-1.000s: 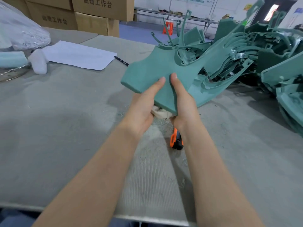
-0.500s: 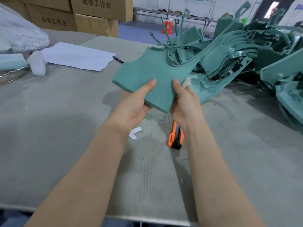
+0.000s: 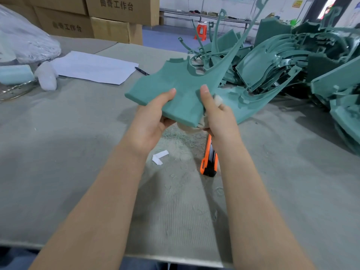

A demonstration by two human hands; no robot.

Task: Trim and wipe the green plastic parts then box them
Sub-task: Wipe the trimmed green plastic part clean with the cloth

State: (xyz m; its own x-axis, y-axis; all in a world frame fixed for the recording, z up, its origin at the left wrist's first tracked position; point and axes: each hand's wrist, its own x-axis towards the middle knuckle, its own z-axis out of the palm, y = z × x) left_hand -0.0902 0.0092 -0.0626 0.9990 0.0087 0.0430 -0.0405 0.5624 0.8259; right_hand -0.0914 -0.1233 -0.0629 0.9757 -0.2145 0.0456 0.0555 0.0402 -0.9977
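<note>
We stand at a grey counter (image 3: pixel 58 152) that fills most of the view. At two to three o'clock a large pile (image 3: pixel 303 61) of green plastic parts lies on it, some with long thin arms sticking up. At eleven o'clock, beyond the counter's far edge, brown boxes (image 3: pixel 109 16) are stacked, printed with dark characters. At ten o'clock sits a clear plastic bag (image 3: pixel 25 41), with a white sheet (image 3: pixel 93 67) just to its right and a dark pen (image 3: pixel 141 71) at the sheet's right edge.

The part (image 3: pixel 181 88) we work on is near the middle, toward twelve o'clock, held up off the counter and tilted, its long arm reaching up toward one o'clock in front of the pile. Our left hand (image 3: pixel 150 121) grips its near left edge, thumb on top and fingers underneath. Our right hand (image 3: pixel 218 115) grips the near right edge the same way, thumb on top, with a pale cloth (image 3: pixel 218 99) bunched between that hand and the part; some of it shows below the part's near corner.

At six o'clock from the part, an orange and black knife (image 3: pixel 209 158) lies on the counter, partly hidden by our right forearm. Just left of it lies a small white L-shaped scrap (image 3: pixel 159 156).
</note>
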